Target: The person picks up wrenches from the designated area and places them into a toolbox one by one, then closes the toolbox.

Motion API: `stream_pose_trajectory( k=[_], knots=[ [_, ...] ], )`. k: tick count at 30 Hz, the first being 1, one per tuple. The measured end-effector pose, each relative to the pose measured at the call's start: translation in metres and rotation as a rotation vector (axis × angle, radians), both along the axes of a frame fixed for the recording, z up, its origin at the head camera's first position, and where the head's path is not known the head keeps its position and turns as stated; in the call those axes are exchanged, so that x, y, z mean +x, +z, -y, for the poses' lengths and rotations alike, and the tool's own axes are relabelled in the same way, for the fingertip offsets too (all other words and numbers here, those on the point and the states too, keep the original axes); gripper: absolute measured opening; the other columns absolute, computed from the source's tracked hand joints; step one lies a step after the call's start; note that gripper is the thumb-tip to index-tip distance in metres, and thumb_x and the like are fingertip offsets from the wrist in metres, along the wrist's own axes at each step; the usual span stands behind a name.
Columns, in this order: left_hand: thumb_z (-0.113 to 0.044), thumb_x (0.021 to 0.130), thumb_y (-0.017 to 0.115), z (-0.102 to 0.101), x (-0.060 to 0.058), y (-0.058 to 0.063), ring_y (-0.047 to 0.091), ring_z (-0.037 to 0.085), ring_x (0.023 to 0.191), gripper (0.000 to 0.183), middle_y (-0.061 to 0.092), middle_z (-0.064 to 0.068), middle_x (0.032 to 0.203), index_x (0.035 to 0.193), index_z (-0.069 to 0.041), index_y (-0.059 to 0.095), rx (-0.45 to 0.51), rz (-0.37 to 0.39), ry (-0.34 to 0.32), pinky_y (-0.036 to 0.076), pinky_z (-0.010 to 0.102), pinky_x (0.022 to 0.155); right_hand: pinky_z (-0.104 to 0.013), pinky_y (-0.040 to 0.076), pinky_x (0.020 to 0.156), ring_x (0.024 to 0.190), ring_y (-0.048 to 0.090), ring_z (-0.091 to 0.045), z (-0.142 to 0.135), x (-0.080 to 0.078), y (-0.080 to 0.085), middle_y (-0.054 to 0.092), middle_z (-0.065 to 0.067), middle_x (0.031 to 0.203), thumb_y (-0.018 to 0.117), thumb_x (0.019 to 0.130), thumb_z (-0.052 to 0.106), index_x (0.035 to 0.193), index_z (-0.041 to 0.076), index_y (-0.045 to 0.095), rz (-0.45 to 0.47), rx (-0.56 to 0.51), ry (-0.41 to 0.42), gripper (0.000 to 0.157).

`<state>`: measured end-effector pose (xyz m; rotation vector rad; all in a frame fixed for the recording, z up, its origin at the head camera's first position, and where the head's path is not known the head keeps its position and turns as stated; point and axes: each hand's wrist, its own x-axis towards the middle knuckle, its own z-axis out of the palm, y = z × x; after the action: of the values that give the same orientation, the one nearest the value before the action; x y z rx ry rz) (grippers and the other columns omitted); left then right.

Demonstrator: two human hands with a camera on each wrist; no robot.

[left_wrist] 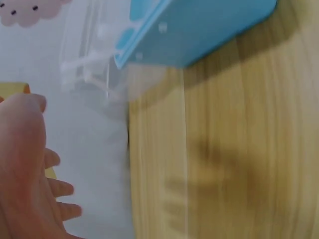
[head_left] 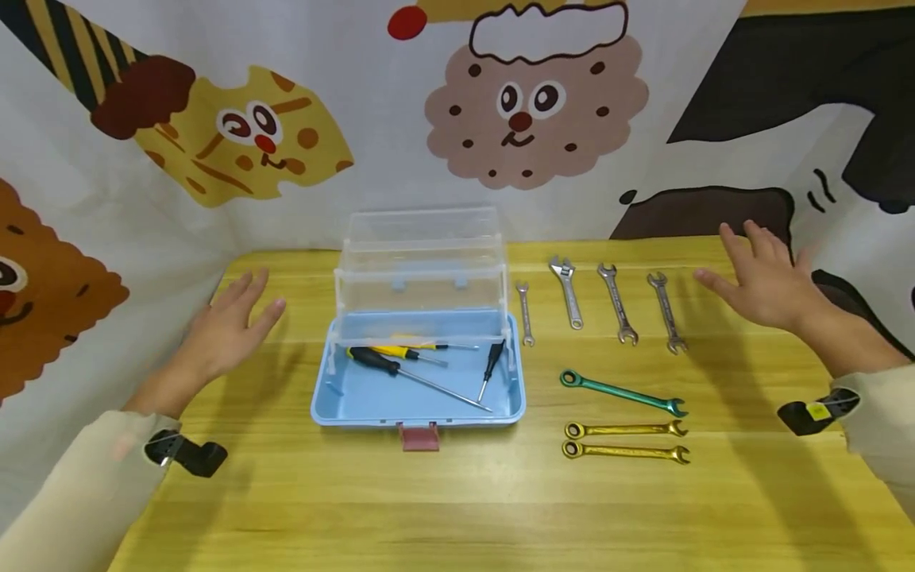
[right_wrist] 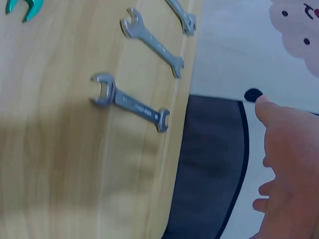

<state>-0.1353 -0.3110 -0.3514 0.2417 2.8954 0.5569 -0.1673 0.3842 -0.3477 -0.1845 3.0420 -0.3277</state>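
Note:
My left hand [head_left: 227,330] hovers over the table's left side with fingers spread, holding nothing. To its right stands a light blue toolbox [head_left: 418,422], its clear lid [head_left: 422,294] raised. Inside lie several screwdrivers, among them a large black-handled screwdriver [head_left: 375,361], yellow-handled ones and a small black screwdriver [head_left: 492,361]. My right hand [head_left: 772,282], also empty with fingers spread, is above the table's right back edge. Nearest to it is a silver open-end wrench [head_left: 668,312]; in the right wrist view this wrench [right_wrist: 134,106] lies flat on the wood.
Left of that wrench lie another open-end wrench [head_left: 618,303], an adjustable wrench [head_left: 569,292] and a small wrench [head_left: 525,314]. In front are a green ratchet wrench [head_left: 622,391] and two gold ratchet wrenches [head_left: 625,430]. A printed cloth [head_left: 386,159] hangs behind the table [head_left: 457,508].

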Motion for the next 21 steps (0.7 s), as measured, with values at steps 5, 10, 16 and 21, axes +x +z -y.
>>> stream_pose_trajectory(
  k=[5,10,16,21],
  knots=[
    [-0.045,0.111,0.035,-0.011,0.015,0.002,0.014,0.058,0.145,0.076,0.010,0.037,0.161,0.160,0.005,0.006,0.153,0.072,0.007,0.019,0.073,0.112,-0.082,0.006,0.107,0.140,0.011,-0.065,0.009,0.003,-0.008,0.010,-0.044,0.156,0.039,0.108,0.052,0.158,-0.010,0.010,-0.002,-0.026,-0.008,0.085],
    [-0.039,0.110,0.044,-0.021,0.027,0.004,0.043,0.056,0.131,0.076,0.026,0.038,0.154,0.159,0.008,0.012,0.306,0.181,0.064,0.047,0.063,0.099,-0.078,0.023,0.102,0.130,0.025,-0.066,0.018,0.003,-0.017,0.025,-0.050,0.143,0.039,0.108,0.051,0.152,-0.019,0.017,0.024,-0.075,-0.035,0.085],
    [-0.027,0.110,0.045,-0.034,0.036,0.004,0.051,0.051,0.125,0.066,0.039,0.036,0.143,0.156,0.011,0.017,0.621,0.369,0.155,0.060,0.042,0.085,-0.072,0.042,0.088,0.114,0.046,-0.063,0.024,0.001,-0.028,0.041,-0.051,0.129,0.041,0.109,0.042,0.140,-0.028,0.032,0.086,-0.167,-0.066,0.076],
    [-0.022,0.109,0.049,-0.042,0.041,0.000,0.051,0.046,0.128,0.065,0.038,0.036,0.147,0.155,0.012,0.018,0.708,0.521,0.185,0.059,0.044,0.087,-0.062,0.049,0.079,0.099,0.056,-0.055,0.028,0.002,-0.037,0.050,-0.047,0.121,0.042,0.109,0.039,0.134,-0.029,0.039,0.197,-0.182,-0.109,0.072]
  ],
)
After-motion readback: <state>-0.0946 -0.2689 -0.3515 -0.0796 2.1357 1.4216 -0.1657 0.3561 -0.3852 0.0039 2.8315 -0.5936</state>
